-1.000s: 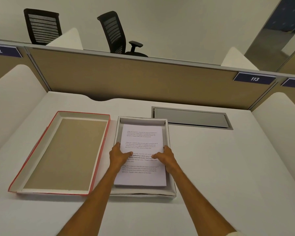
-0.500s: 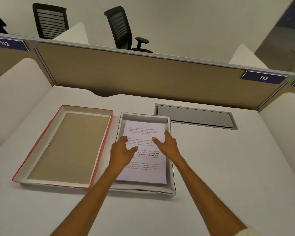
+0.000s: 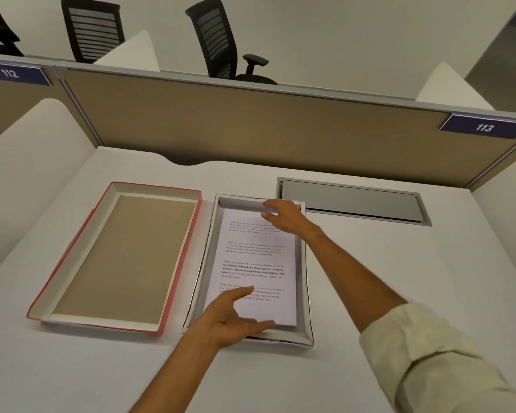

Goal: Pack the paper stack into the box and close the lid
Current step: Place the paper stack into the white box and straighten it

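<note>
With the paper stack (image 3: 258, 263) already lying flat in the box (image 3: 305, 293), its long axis runs away from the person, from left hand (image 3: 236, 318) out to right hand (image 3: 283, 217). Left hand sits at the near short edge, fingers spread and released, fingertips on the sheet, not grasping. Right hand is at the far short edge, fingers loosely extended over the top of the stack by the far box wall, also grasping nothing. Stack looks seated, slightly toward the right wall.

Next move probably turns on the lid (image 3: 119, 257): it lies inside-up just beside the box, directly left of the left hand, long axis parallel to the box. Left hand is nearer; right hand would have to cross over the box.

White counter (image 3: 399, 278), bare around both parts. A closed cable hatch (image 3: 350, 201) sits just beyond the right hand. Plenty of room to flip the lid.
</note>
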{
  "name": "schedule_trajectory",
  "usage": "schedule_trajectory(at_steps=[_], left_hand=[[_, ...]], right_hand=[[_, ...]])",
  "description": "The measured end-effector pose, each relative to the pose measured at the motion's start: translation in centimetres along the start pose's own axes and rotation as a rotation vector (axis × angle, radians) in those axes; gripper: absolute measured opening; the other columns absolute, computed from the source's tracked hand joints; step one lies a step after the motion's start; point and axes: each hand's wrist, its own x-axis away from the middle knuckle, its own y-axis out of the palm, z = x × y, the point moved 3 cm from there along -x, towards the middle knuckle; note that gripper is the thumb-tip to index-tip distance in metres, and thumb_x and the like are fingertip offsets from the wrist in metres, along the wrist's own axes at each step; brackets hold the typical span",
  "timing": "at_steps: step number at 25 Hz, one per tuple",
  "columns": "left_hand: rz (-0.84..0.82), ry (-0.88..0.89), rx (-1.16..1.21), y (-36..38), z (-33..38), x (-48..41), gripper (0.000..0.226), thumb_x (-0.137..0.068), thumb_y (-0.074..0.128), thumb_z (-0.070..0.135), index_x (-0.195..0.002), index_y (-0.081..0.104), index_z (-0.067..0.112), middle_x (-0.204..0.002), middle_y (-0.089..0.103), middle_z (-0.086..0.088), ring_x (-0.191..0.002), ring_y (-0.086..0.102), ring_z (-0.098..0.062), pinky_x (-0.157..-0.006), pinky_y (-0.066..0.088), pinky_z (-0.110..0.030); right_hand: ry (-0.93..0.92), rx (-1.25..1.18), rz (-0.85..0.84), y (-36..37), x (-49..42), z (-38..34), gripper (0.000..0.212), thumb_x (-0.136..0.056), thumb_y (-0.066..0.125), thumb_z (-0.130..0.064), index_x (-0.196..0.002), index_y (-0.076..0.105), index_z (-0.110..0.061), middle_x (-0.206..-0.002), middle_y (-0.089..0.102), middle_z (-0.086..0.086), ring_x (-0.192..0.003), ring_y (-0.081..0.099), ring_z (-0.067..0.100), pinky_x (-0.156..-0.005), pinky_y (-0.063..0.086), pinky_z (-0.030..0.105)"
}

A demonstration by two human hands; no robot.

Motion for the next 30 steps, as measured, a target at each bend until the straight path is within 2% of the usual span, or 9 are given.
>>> schedule_trajectory(at_steps=[3, 5, 10, 13, 17, 19, 21, 26, 30], left_hand=[[0.028, 0.021, 0.009, -0.4, 0.1, -0.7, 0.047, -0.074, 0.074, -0.003, -0.112, 0.057, 0.02, -0.13, 0.056, -0.024, -0.117, 0.052, -0.055, -0.09, 0.043, -0.076], [0.055, 0.016, -0.002, -0.6, 0.3, -1.1, 0.052, -0.068, 0.078, -0.003, -0.111, 0.057, 0.019, -0.127, 0.057, -0.023, -0.115, 0.052, -0.054, -0.087, 0.043, -0.077], [0.158, 0.077, -0.163, -1.1, 0.5, -2.1, 0.099, -0.019, 0.098, 0.003, -0.107, 0.056, 0.019, -0.131, 0.054, -0.018, -0.121, 0.049, -0.049, -0.098, 0.044, -0.068], [0.193, -0.003, -0.046, -1.1, 0.2, -2.8, 0.082, -0.037, 0.09, -0.005, -0.108, 0.056, 0.017, -0.123, 0.056, -0.02, -0.113, 0.052, -0.053, -0.089, 0.046, -0.073], [0.178, -0.06, 0.021, -0.8, 0.2, -2.8, 0.054, -0.063, 0.08, -0.005, -0.107, 0.056, 0.016, -0.118, 0.059, -0.024, -0.107, 0.056, -0.055, -0.086, 0.046, -0.074], [0.181, -0.063, 0.022, -0.8, 0.3, -2.8, 0.047, -0.07, 0.078, -0.003, -0.107, 0.056, 0.015, -0.118, 0.059, -0.024, -0.106, 0.057, -0.055, -0.086, 0.046, -0.074], [0.182, -0.059, 0.014, -0.8, 0.4, -2.9, 0.045, -0.072, 0.077, -0.002, -0.108, 0.056, 0.015, -0.12, 0.057, -0.024, -0.108, 0.056, -0.055, -0.087, 0.045, -0.074], [0.165, -0.064, 0.013, -0.9, 0.4, -3.0, 0.046, -0.073, 0.078, -0.001, -0.11, 0.056, 0.015, -0.123, 0.057, -0.024, -0.108, 0.056, -0.056, -0.085, 0.046, -0.075], [0.164, -0.063, -0.005, -1.0, 0.6, -3.1, 0.046, -0.073, 0.078, -0.001, -0.11, 0.056, 0.015, -0.122, 0.057, -0.024, -0.109, 0.056, -0.056, -0.086, 0.046, -0.075]], right_hand=[[0.005, -0.007, -0.059, 0.1, -1.7, -0.2, 0.043, -0.1, 0.051, -0.028, -0.137, 0.053, -0.006, -0.142, 0.054, 0.015, -0.131, 0.051, 0.031, -0.11, 0.04, 0.041], [0.014, -0.025, -0.084, 0.2, -2.5, 0.0, 0.039, -0.101, 0.047, -0.027, -0.131, 0.057, -0.003, -0.134, 0.059, 0.018, -0.124, 0.055, 0.033, -0.106, 0.042, 0.041], [0.032, 0.058, -0.193, 0.7, -4.2, 0.9, 0.037, -0.103, 0.042, -0.027, -0.126, 0.06, -0.005, -0.131, 0.06, 0.015, -0.119, 0.055, 0.03, -0.098, 0.04, 0.036], [0.007, 0.082, -0.226, 1.3, -4.9, 1.7, 0.034, -0.102, 0.042, -0.027, -0.116, 0.063, -0.004, -0.122, 0.064, 0.016, -0.107, 0.058, 0.028, -0.087, 0.038, 0.03], [-0.001, 0.032, -0.198, 1.5, -5.4, 1.9, 0.029, -0.103, 0.041, -0.024, -0.103, 0.065, -0.008, -0.108, 0.064, 0.014, -0.096, 0.054, 0.022, -0.085, 0.037, 0.029], [0.019, -0.008, -0.185, 1.6, -5.7, 1.9, 0.029, -0.103, 0.041, -0.025, -0.097, 0.064, -0.007, -0.104, 0.064, 0.012, -0.097, 0.057, 0.025, -0.084, 0.038, 0.029], [0.029, -0.029, -0.175, 1.8, -5.8, 1.8, 0.034, -0.103, 0.042, -0.024, -0.106, 0.067, -0.002, -0.112, 0.067, 0.016, -0.105, 0.06, 0.03, -0.087, 0.041, 0.032], [0.048, -0.046, -0.168, 1.7, -6.0, 2.0, 0.036, -0.102, 0.044, -0.026, -0.117, 0.068, -0.004, -0.124, 0.065, 0.015, -0.114, 0.059, 0.031, -0.099, 0.044, 0.037], [0.044, -0.051, -0.168, 1.6, -6.2, 1.8, 0.035, -0.101, 0.045, -0.023, -0.119, 0.068, -0.004, -0.124, 0.066, 0.015, -0.114, 0.059, 0.032, -0.093, 0.044, 0.032]])
